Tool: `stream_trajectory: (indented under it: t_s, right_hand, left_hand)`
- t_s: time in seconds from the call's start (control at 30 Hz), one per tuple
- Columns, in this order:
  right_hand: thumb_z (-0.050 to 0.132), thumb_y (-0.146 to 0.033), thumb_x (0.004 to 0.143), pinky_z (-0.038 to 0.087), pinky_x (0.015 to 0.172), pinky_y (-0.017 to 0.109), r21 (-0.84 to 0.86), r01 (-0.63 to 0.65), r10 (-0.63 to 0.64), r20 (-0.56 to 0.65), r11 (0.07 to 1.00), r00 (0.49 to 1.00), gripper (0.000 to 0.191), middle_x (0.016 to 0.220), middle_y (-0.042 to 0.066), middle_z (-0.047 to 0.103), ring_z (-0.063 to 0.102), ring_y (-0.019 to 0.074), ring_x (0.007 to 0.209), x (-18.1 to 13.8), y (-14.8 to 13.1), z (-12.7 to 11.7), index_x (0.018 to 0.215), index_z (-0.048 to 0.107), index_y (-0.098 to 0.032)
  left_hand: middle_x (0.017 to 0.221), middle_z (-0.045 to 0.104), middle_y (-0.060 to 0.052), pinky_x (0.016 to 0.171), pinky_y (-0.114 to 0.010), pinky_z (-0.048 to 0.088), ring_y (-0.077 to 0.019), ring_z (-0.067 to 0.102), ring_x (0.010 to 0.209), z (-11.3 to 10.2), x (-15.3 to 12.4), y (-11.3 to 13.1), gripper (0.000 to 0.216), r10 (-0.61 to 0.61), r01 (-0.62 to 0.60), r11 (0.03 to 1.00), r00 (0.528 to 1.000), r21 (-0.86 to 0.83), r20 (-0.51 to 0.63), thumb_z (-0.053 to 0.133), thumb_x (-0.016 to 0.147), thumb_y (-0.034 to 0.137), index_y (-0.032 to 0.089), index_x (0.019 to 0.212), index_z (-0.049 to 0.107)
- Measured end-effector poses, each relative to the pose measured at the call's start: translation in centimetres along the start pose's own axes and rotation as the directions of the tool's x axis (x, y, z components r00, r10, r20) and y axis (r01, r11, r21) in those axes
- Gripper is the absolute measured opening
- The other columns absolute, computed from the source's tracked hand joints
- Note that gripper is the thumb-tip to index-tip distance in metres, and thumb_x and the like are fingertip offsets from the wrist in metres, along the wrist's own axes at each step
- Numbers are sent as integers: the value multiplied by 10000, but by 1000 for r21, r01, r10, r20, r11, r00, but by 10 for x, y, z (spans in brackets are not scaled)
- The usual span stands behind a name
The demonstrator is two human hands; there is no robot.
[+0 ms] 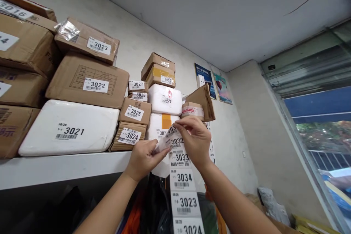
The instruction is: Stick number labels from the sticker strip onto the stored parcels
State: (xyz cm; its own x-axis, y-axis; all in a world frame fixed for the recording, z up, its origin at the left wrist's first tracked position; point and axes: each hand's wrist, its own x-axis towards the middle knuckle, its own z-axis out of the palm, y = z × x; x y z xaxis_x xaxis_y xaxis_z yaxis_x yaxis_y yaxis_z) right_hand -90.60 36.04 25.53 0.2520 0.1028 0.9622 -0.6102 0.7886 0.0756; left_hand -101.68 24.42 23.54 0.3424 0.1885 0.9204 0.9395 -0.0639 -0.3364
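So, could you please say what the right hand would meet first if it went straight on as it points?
Beyond the label strip, the right hand would probably meet the white package with orange tape, though depth is unclear.

Hands: two, one left hand [144,158] and one right hand [195,142]
Label strip [183,186]: one, six numbered labels at least partly showing
White parcels [68,120]: three on the shelf [68,171], one along its front edge toward the left, two stacked nearer its right end
Larger brown boxes [109,74]: two, stacked over the long white parcel
Small brown boxes [146,111]: four, stacked at the front edge, 3024 to 3027
Boxes atop the white pair [152,76]: two
Left-end boxes [27,47]: at least four, cut off
Right-end cartons [208,102]: at least two, partly hidden
Posters [222,87]: two
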Motion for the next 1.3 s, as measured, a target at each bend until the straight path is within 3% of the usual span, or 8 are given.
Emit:
stream_trajectory:
  t_s: [0.17,0.27,0.47,0.83,0.97,1.1,1.2,1.3]
  right_hand:
    - [650,-181,759,483,657,259,4,46,-46,-57,999,997,31,767,5,632,571,100,719,60,19,21,788,660,-182]
    - [627,-204,763,506,721,287,43,-36,45,-242,998,969,106,812,34,645,593,117,743,133,52,41,846,660,-146]
    - [560,-72,749,428,907,334,-253,-292,236,-230,922,944,235,959,97,624,572,154,883,249,119,89,970,639,-63]
    - [578,-66,715,348,967,400,-609,-262,267,-85,749,960,434,1200,168,449,459,246,1053,251,124,106,1148,594,-89]
    - [462,-6,736,334,985,401,-707,-118,190,23,697,982,496,1248,107,457,387,277,1164,250,114,111,1189,584,-168]
    - [369,14,725,392,909,389,-722,-13,219,193,692,956,499,1134,102,567,500,247,1053,243,114,109,1124,618,-154]
    - [408,-26,715,408,862,395,-740,-116,289,110,663,951,454,1088,115,604,535,266,1003,234,116,96,1079,647,-158]
    - [374,-18,728,413,872,332,-670,-137,206,24,730,978,430,1054,96,629,554,218,980,219,119,78,1029,662,-124]
  left_hand:
    - [460,334,52,432,-195,232,-34,319,421,2,1,1,434,7,-9,999,999,-49,-38,621,818,270,127,536,323]
    - [482,303,50,454,-229,225,-53,277,444,4,-1,1,427,91,-90,996,996,-18,21,587,844,297,131,558,317]
    - [468,335,39,447,-246,216,-72,279,434,5,-3,1,424,91,-90,996,994,-12,57,506,891,341,141,561,332]
    - [436,383,31,418,-247,212,-86,317,413,6,-1,2,417,64,-63,998,998,-30,27,436,902,318,150,542,309]
    - [444,390,31,420,-256,214,-88,323,420,8,-4,0,408,66,-66,998,997,-11,31,445,900,331,152,557,315]
    - [449,365,36,427,-258,210,-80,299,417,10,-5,-1,402,66,-64,997,997,-46,40,495,882,309,150,563,307]
    - [452,353,33,434,-257,202,-75,287,417,10,-4,-1,400,71,-69,997,997,-46,43,524,870,303,147,562,321]
    - [469,349,33,445,-258,215,-77,298,428,9,-3,0,385,93,-92,996,995,-15,32,515,876,299,148,572,333]
